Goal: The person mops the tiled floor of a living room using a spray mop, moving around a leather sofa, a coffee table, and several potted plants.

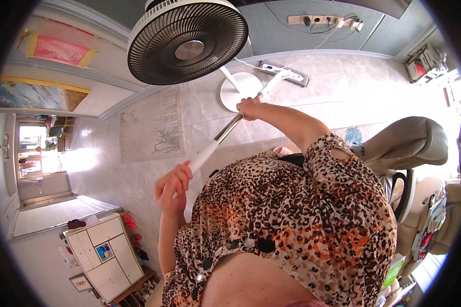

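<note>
A floor mop with a white and chrome pole [229, 128] slants across in front of my body. My left hand [173, 188] is wrapped around the white grip [203, 155] at its upper end. Further down, my right hand [249, 108] grips the chrome section. The pole runs down to a long grey-and-white floor head [296, 78], lying flat on the tiles near the wall. Just left of that head stands the round white base [230, 96] of a pedestal fan. Its dark round grille [157, 50] looms large at the top and hides part of the wall.
A white cord [249, 64] crosses the floor by the mop head. Plugs fill part of a wall socket strip [319, 20]. A grey patterned mat [151, 130] lies at left, a beige armchair [403, 144] at right. Red slippers [130, 221] sit beside a white cabinet [125, 255].
</note>
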Action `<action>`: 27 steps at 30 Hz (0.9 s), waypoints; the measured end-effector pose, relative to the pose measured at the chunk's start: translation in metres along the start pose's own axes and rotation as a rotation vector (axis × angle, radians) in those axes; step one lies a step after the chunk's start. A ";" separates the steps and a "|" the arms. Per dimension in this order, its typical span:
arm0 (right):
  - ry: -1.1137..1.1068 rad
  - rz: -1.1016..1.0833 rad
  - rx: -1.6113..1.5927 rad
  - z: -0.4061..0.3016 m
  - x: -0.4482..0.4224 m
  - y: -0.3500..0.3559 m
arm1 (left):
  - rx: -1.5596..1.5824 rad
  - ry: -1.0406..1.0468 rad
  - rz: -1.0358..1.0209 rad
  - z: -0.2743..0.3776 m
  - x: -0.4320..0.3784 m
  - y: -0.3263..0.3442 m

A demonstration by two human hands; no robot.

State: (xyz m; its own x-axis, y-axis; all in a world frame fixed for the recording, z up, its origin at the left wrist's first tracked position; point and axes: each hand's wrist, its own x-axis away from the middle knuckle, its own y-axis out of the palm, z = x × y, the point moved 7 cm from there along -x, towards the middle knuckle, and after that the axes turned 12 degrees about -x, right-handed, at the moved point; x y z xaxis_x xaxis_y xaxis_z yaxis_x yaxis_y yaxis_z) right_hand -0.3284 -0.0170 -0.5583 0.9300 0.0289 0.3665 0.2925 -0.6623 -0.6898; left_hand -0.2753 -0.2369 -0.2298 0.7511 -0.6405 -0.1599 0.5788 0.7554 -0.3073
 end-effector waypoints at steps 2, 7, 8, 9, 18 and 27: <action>0.105 -0.056 0.038 0.010 -0.001 0.003 | -0.042 -0.116 0.055 -0.017 -0.006 0.000; 0.064 -0.062 0.044 -0.023 0.013 0.010 | 0.061 -0.046 0.002 -0.004 0.011 -0.027; 0.001 -0.107 0.019 -0.032 0.012 0.016 | 0.065 -0.021 -0.007 0.004 0.012 -0.036; -0.065 -0.151 -0.004 -0.044 0.013 0.021 | 0.101 -0.065 -0.046 0.010 0.012 -0.045; -0.371 -0.413 -0.240 -0.156 0.051 0.074 | 0.193 -0.272 -0.020 0.054 0.054 -0.144; -0.289 -0.401 -0.043 -0.091 0.014 0.082 | 0.399 -0.214 0.134 -0.031 0.066 -0.142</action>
State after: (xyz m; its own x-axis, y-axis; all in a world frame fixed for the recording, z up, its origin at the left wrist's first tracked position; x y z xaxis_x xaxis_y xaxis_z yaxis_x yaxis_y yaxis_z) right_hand -0.3115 -0.1390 -0.5525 0.7716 0.4904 0.4052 0.6360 -0.5864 -0.5016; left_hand -0.3181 -0.3906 -0.2259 0.8520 -0.5223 0.0361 0.5174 0.8506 0.0938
